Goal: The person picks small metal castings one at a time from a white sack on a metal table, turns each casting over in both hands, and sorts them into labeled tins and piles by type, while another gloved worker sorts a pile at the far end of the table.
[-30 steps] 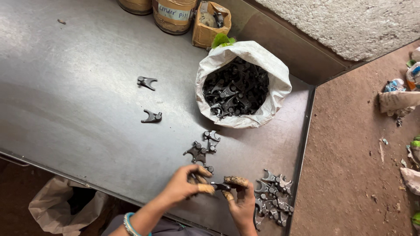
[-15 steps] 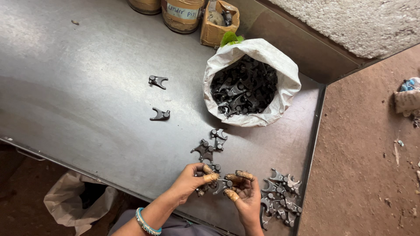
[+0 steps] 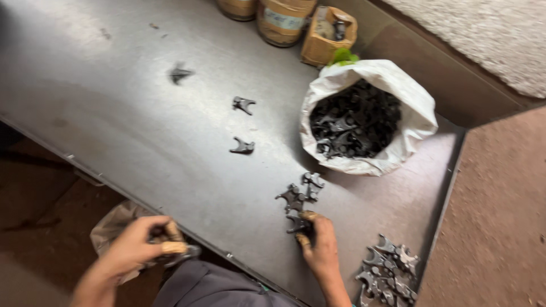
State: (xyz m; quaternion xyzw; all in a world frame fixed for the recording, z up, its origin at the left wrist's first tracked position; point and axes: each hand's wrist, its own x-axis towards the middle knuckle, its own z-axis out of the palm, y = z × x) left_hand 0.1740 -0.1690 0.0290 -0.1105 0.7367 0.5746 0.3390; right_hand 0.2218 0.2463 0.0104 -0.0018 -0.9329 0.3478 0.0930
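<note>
Soft daylight, probably from above, gives a dull sheen on the metal surface (image 3: 142, 113); motion blur smears its far-left corner.

Black forked parts (image 3: 352, 122), white sack (image 3: 418, 108), grey metal table (image 3: 114, 102).

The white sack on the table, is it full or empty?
Nearly full. The white sack stands open with its rim rolled down, and dark forked metal parts are heaped almost to the top. How deep the pile goes cannot be seen.
</note>
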